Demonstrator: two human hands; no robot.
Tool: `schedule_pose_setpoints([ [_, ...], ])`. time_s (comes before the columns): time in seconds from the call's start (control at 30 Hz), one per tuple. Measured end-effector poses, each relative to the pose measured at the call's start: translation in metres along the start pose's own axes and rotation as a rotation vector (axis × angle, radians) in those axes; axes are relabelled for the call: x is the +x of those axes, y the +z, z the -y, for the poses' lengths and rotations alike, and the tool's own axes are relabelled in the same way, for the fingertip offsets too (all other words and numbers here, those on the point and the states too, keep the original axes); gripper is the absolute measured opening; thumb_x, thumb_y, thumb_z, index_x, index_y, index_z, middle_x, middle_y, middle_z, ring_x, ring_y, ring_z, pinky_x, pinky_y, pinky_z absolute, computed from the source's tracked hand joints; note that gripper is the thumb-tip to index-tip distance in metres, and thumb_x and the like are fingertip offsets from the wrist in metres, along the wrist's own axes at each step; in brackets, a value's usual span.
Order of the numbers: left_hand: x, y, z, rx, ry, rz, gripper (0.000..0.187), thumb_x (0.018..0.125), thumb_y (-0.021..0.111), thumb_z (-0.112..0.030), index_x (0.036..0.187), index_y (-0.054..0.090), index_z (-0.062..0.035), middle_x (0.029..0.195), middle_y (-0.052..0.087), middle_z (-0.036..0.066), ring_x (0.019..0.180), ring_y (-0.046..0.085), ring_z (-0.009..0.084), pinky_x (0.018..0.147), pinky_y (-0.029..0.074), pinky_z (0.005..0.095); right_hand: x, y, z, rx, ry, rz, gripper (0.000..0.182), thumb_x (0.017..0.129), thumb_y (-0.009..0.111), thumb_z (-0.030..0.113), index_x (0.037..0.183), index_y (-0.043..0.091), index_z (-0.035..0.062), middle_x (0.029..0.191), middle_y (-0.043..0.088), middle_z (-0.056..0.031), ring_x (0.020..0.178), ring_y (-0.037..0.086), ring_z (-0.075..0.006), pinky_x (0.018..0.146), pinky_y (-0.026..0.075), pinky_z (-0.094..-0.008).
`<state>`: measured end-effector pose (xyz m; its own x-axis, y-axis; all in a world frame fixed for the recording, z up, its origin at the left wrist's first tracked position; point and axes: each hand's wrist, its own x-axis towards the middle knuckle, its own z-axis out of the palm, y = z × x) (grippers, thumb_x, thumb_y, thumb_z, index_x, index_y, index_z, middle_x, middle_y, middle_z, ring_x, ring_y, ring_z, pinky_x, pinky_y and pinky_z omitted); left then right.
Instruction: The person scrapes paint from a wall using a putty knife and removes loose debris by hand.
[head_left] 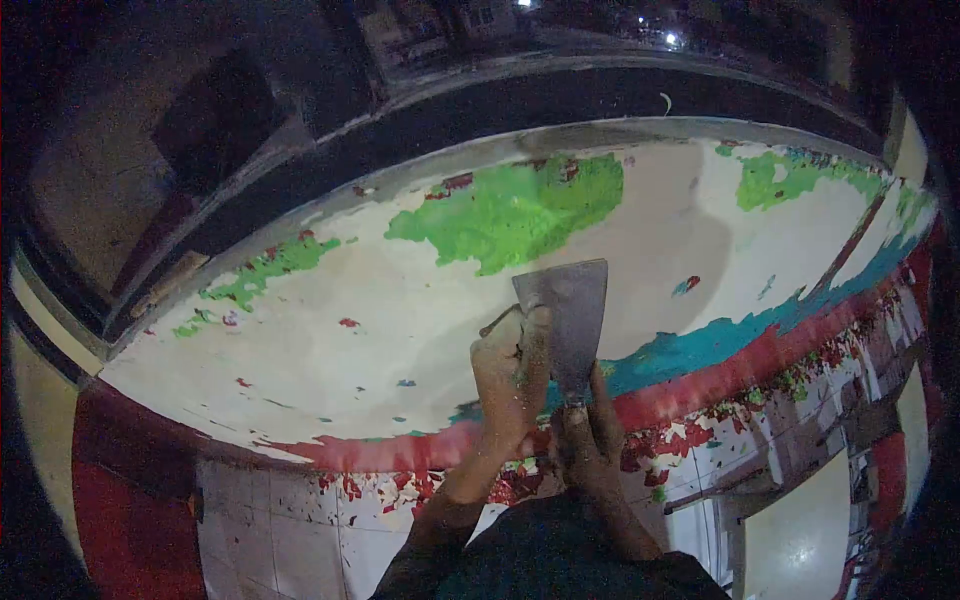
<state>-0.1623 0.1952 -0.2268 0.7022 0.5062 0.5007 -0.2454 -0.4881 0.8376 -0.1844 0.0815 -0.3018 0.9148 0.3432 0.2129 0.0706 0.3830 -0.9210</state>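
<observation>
A wide, flat metal scraper [578, 320] points away from me, its broad edge up against the patchy painted wall [400, 300]. My right hand [588, 448] is wrapped around its handle, low down near my body. My left hand [508, 375] is closed at the left side of the blade, with the thumb lying along the metal. A thin brownish thing sticks out left of that hand, too small to make out. Just beyond the blade's edge is a patch of bright green paint [520, 215] on the pale surface.
Teal [690, 345] and red paint [390, 452] bands run along the wall's lower edge. Red and green paint flakes [690, 437] litter the tiled floor [300, 520]. A dark ledge [580, 95] tops the wall. At lower right lies a pale, shiny panel [795, 530].
</observation>
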Motion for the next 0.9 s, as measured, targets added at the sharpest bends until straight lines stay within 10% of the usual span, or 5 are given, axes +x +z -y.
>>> schedule_pose_setpoints([
  [0.2, 0.000, 0.000, -0.017, -0.028, 0.020, -0.027, 0.043, 0.086, 0.050, -0.039, 0.061, 0.048, -0.0041, 0.049, 0.042, -0.002, 0.045, 0.038, 0.0067, 0.040, 0.030, 0.0247, -0.003, 0.002, 0.017, -0.010, 0.026, 0.011, 0.053, 0.090, 0.042, 0.018, 0.135, 0.020, 0.0009, 0.072, 0.047, 0.0005, 0.056, 0.040, -0.0059, 0.050, 0.037, -0.0216],
  [0.9, 0.010, -0.007, -0.032, -0.044, -0.025, 0.005, 0.031, 0.086, 0.052, -0.024, 0.066, 0.051, -0.0012, 0.053, 0.044, 0.003, 0.049, 0.039, 0.0114, 0.044, 0.034, 0.0266, 0.004, 0.007, 0.035, -0.130, 0.028, 0.042, 0.057, 0.090, 0.041, 0.023, 0.136, 0.016, 0.0010, 0.076, 0.053, -0.0046, 0.057, 0.044, -0.0078, 0.050, 0.040, -0.0244],
])
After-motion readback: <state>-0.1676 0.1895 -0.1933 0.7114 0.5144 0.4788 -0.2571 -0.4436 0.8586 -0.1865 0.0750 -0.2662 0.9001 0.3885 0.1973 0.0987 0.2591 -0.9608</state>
